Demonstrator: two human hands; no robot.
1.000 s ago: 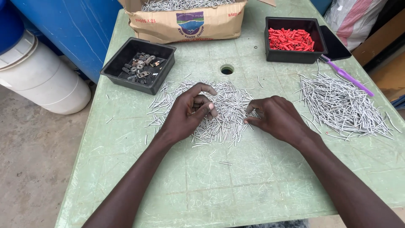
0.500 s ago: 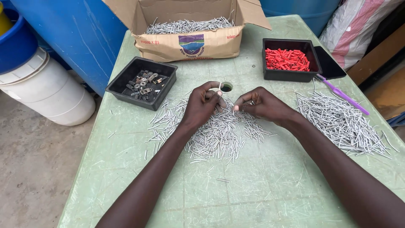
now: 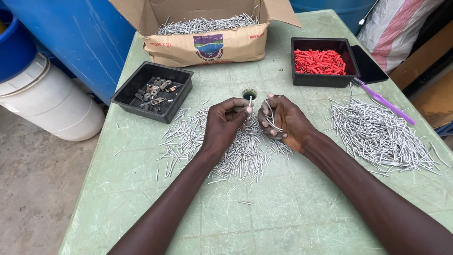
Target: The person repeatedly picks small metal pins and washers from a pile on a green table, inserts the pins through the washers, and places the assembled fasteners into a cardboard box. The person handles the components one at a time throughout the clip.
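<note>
My left hand [image 3: 227, 123] is raised over a spread pile of silver nails [image 3: 222, 148] on the green plastic table [image 3: 264, 217] and pinches a single nail [image 3: 250, 100] upright between thumb and forefinger. My right hand [image 3: 283, 122] is close beside it, palm turned up, curled around a small bundle of nails [image 3: 271, 118]. The two hands almost touch, just in front of the round hole [image 3: 249, 94] in the table's middle.
A second, larger nail pile [image 3: 382, 134] lies right. A black tray of red wall plugs [image 3: 322, 62] and a black tray of small metal fittings [image 3: 153, 90] flank an open cardboard box of nails [image 3: 210, 35]. A purple toothbrush [image 3: 384, 101], white bucket [image 3: 47, 101] and blue drum [image 3: 85, 33] stand nearby.
Both hands lifted off the middle pile and came together. The left now pinches one nail upright, the right has turned palm up holding a few nails. The camera tilted up.
</note>
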